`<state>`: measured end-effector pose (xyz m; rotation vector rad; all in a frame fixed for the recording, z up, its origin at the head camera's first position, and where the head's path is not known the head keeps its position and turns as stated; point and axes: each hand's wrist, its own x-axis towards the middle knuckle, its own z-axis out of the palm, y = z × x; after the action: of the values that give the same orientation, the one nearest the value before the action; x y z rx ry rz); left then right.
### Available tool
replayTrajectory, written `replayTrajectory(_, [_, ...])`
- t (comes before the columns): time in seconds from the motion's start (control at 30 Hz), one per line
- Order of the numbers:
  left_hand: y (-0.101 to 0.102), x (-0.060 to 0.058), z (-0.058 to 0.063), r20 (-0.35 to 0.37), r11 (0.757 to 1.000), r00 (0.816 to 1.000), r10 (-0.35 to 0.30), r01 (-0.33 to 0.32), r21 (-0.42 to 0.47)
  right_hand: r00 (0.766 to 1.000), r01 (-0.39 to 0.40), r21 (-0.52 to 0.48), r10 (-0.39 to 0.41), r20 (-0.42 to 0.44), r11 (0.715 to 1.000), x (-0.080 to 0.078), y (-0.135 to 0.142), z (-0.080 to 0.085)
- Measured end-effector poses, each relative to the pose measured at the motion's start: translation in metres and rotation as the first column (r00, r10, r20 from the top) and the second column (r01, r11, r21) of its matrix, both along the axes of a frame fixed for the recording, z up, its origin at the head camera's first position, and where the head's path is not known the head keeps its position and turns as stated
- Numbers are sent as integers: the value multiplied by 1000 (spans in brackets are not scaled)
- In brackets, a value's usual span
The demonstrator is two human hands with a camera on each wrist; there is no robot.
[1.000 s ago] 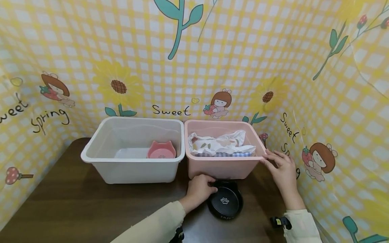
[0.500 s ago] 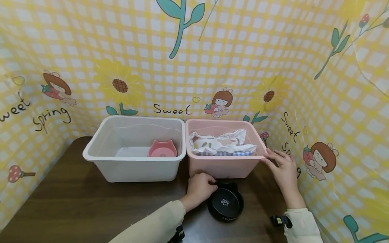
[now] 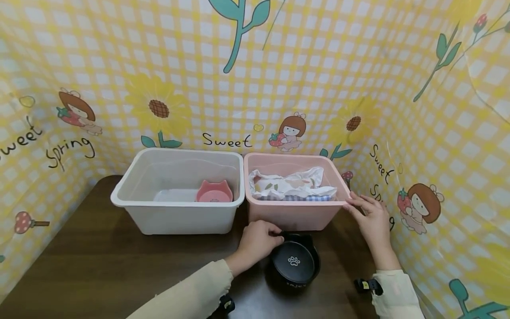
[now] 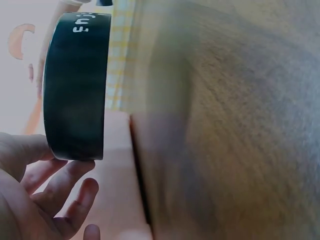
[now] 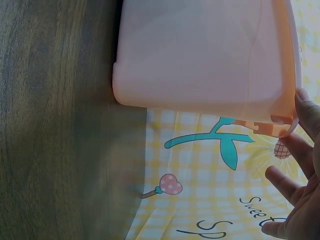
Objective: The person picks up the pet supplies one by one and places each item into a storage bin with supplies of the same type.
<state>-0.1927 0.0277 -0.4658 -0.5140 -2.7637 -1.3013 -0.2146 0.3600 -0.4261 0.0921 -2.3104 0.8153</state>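
My left hand [image 3: 256, 241] pinches the edge of a black cat-eared pet bowl [image 3: 294, 261] with a white paw print inside. In the left wrist view the bowl [image 4: 77, 90] is raised off the tabletop, lettering on its side, thumb and fingers at its lower edge. My right hand [image 3: 372, 223] pinches the front right corner of the pink bin's rim; the right wrist view shows the pink bin [image 5: 200, 55] with thumb and finger on that rim. Inside the pink bin [image 3: 291, 217] lie a white patterned cloth [image 3: 292, 184] and a blue checked cloth [image 3: 314, 198].
A white bin [image 3: 183, 219] stands left of the pink one, with a pink cat-eared bowl [image 3: 215, 192] in its right part. Both bins sit on a dark wooden table [image 3: 99, 266]. Yellow checked sheeting [image 3: 223, 102] hangs close behind and on both sides.
The black bowl has come up off the table in my left hand. My right hand keeps its hold on the pink bin's rim. The head view has tilted slightly.
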Motion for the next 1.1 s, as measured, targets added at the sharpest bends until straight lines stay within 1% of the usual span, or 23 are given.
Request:
replayTrajectory(0.17, [-10, 3, 16, 41, 998, 999, -32, 30, 59, 1000, -1, -4, 1, -6, 1000, -1, -1, 1])
replayTrajectory(0.3, [-19, 8, 28, 86, 993, 994, -62, 53, 102, 1000, 2, -12, -2, 3, 1000, -1, -1, 1])
replayTrajectory(0.4, [-25, 11, 36, 80, 995, 995, -63, 56, 86, 1000, 6, -16, -5, 12, 1000, -1, -1, 0])
replayTrajectory(0.53, [-33, 11, 47, 31, 997, 998, -58, 56, 58, 1000, 16, -22, -16, 21, 1000, -2, -1, -1])
replayTrajectory(0.6, [-37, 12, 53, 24, 996, 998, -65, 63, 66, 1000, 21, -29, -20, 22, 999, -1, -1, -2])
replayTrajectory(0.83, [-52, 15, 73, 31, 993, 997, -66, 63, 102, 999, 25, -48, -24, 31, 999, 1, -2, -2])
replayTrajectory(0.97, [-60, 15, 83, 24, 992, 998, -54, 50, 120, 999, 21, -58, -19, 26, 998, 0, -2, -2])
replayTrajectory(1.1, [-66, 15, 92, 40, 991, 999, -31, 26, 128, 999, 26, -64, -24, 36, 998, 0, -1, -2])
